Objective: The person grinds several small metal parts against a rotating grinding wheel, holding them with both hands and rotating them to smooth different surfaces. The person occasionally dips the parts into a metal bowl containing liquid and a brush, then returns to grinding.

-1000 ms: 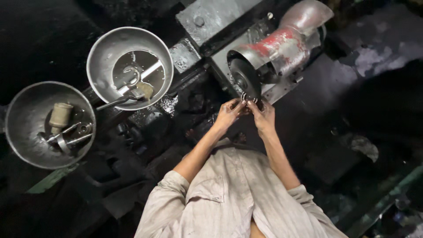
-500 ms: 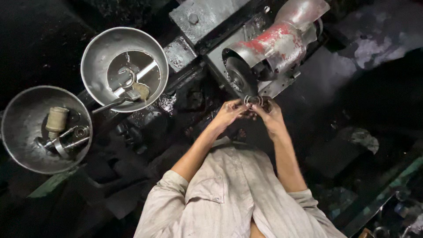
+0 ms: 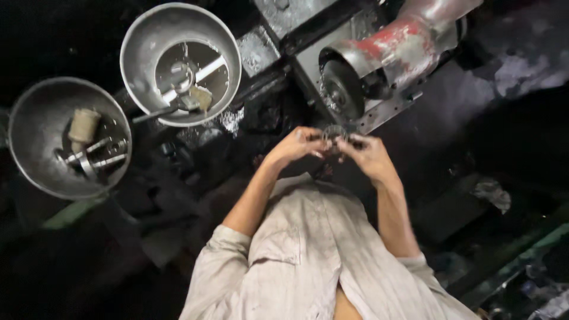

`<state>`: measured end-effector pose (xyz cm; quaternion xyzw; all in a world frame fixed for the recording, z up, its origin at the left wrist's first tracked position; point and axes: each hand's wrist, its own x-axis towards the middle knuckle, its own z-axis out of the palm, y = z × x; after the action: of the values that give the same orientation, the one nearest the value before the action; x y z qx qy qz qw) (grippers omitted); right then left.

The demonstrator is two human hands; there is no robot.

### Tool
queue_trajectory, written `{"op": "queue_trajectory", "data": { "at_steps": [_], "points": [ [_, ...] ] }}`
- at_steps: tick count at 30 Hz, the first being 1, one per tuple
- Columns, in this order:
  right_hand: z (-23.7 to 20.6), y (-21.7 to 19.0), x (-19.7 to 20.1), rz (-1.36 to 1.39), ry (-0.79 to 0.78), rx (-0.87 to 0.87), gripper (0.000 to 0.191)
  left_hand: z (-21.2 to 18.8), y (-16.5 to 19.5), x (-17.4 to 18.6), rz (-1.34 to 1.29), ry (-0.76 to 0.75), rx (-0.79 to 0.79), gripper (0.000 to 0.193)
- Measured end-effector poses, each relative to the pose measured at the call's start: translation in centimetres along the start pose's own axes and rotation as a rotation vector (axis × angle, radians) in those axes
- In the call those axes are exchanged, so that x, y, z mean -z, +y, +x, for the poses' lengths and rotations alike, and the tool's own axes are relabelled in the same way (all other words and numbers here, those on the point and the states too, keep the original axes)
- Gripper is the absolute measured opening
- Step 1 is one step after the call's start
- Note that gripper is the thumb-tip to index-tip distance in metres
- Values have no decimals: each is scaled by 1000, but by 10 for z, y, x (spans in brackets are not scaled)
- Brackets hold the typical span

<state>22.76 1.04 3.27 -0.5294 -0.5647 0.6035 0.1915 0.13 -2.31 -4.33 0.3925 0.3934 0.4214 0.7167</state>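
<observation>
Our left hand point(image 3: 296, 145) and right hand point(image 3: 367, 155) meet in front of our chest, fingers curled in, both pinching a small round metal ring point(image 3: 333, 131) between the fingertips. We see it mostly edge-blurred; its flat face seems turned up toward the camera and toward the wheel, but its long axis we cannot tell, since it is too small and smeared. The ring sits just below the dark grinding wheel point(image 3: 342, 90), near it, contact unclear. The wheel is mounted on a red and grey motor housing point(image 3: 403, 44) that runs up and to the right. Left of the hands, well apart, is a metal bowl point(image 3: 142, 35) with a cross bar and small parts inside. Further left is a second metal bowl point(image 3: 32, 121) holding a pale spool point(image 3: 83, 125) and metal rods. Our pale shirt point(image 3: 308, 255) fills the bottom.
</observation>
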Motion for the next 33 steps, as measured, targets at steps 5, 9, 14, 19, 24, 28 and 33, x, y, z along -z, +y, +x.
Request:
{"op": "queue_trajectory", "data": {
  "at_steps": [5,9,14,19,24,28,33],
  "points": [
    [-6,-3,14,-23,117,-23,26,18,0,-12,159,-68,36,22],
    [2,-1,4,256,342,141,30,50,-17,-48,-370,79,123,24],
    [19,-4,-5,297,425,254,29,68,-22,-55,-478,167,-12,24],
    [43,9,-23,228,444,145,23,58,-25,-41,-462,284,43,25],
    [43,20,9,51,224,218,24,39,-28,-22,-207,116,53,24],
    [27,19,41,23,-90,6,30,31,-29,-16,-134,-169,139,18],
    [19,19,19,257,220,84,37,48,-29,-33,-225,17,17,16]
  ]
}}
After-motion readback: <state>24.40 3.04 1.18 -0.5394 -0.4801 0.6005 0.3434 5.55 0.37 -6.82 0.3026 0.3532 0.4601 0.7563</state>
